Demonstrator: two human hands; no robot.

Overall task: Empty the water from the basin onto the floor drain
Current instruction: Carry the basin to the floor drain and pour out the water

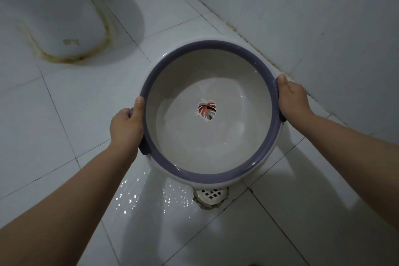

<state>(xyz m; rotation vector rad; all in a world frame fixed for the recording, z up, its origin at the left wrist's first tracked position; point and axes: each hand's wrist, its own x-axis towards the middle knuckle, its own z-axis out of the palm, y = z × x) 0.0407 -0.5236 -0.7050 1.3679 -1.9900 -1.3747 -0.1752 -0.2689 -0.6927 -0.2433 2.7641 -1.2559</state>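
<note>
Left hand at nine o'clock, right hand at three, fingers wrapped round purple-rimmed white plastic basin; sloshy, slippery, rim-held over grated floor drain.

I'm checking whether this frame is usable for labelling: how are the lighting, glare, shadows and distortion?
Head view: dim, cool light; sharp enough to read the leaf print inside the basin; speckled glare on the wet floor near the drain; soft shadows beside the toilet base; wide-angle stretch enlarges the forearms behind the left hand and right hand.
</note>
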